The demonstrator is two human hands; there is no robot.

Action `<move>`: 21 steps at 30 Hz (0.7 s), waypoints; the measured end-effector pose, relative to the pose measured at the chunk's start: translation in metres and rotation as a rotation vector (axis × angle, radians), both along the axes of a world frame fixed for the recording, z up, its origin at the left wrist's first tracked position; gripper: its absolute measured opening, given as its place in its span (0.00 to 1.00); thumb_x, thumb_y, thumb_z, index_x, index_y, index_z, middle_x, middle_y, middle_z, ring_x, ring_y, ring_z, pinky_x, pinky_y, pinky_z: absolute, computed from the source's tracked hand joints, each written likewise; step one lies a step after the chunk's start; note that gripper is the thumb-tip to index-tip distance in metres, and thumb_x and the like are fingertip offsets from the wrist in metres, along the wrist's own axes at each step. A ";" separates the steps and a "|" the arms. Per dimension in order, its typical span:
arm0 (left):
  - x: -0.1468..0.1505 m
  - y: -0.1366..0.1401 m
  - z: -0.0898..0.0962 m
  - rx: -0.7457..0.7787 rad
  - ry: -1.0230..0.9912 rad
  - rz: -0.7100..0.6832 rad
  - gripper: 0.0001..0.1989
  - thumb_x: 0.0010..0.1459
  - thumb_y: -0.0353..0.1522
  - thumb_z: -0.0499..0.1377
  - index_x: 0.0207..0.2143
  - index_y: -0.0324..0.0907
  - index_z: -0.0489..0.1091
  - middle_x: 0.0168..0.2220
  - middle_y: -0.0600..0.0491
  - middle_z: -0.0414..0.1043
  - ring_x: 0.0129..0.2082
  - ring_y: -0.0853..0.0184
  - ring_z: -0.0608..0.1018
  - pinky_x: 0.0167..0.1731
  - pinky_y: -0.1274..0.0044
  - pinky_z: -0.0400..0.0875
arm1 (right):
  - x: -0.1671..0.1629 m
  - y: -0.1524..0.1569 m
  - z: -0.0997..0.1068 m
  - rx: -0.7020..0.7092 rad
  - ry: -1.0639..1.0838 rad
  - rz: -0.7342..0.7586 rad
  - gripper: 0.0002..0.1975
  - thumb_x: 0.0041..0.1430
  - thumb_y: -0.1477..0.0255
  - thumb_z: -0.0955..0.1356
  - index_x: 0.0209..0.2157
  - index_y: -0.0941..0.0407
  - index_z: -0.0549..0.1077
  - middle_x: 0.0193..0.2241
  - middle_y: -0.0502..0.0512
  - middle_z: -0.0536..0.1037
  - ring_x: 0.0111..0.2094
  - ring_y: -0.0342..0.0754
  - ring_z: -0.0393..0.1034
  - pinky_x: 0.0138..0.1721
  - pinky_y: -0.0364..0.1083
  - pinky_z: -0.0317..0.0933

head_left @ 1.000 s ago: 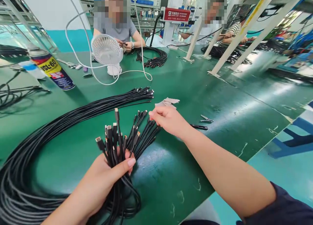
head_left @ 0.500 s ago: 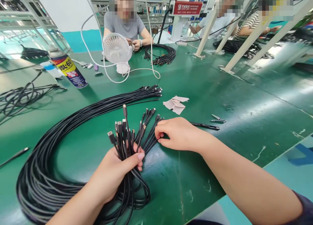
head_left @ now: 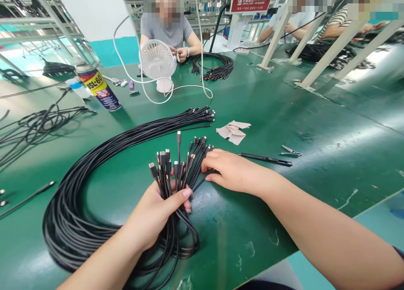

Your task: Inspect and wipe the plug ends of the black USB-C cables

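Black USB cables (head_left: 179,235) are bunched in my left hand (head_left: 160,212), its thumb and fingers closed around them. Their connector ends fan upward at uneven heights above the hand. Just to the right, my right hand (head_left: 233,170) has its fingers curled at the edge of the same bunch. A single cable runs to its thumb and fingertips, which appear to pinch it; the exact contact is partly hidden. The long bodies of the cables sweep left in a large curved bundle (head_left: 91,155) on the green table, with the far connector ends lying beyond my hands.
Beyond the right hand lie a crumpled cloth piece (head_left: 234,132), black tweezers (head_left: 268,159) and a small metal clip (head_left: 292,152). A spray can (head_left: 101,88), a white fan (head_left: 158,62) and loose cables (head_left: 47,121) stand or lie further off. A co-worker (head_left: 167,29) sits opposite.
The view has shifted slightly, so most things appear further right. My left hand still holds the bunch. One cable now extends from the bunch to my right hand's fingertips.
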State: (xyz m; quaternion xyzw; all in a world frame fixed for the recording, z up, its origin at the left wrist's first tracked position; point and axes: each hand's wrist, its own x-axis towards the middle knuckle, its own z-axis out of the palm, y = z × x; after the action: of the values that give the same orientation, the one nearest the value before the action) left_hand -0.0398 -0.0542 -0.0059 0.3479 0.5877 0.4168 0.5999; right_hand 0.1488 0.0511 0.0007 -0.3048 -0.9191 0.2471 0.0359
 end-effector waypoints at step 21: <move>0.002 0.001 -0.002 0.119 -0.162 0.025 0.06 0.51 0.32 0.69 0.32 0.40 0.79 0.31 0.55 0.80 0.32 0.70 0.79 0.37 0.80 0.74 | -0.023 -0.025 -0.007 -0.962 0.836 -0.189 0.13 0.54 0.63 0.74 0.30 0.56 0.69 0.22 0.48 0.76 0.24 0.41 0.72 0.26 0.41 0.66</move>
State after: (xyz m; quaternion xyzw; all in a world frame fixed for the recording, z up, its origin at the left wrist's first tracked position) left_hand -0.0377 -0.0535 -0.0075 0.3405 0.5158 0.4854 0.6184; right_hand 0.1257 0.0259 -0.0068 -0.2445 -0.5831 0.7254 0.2721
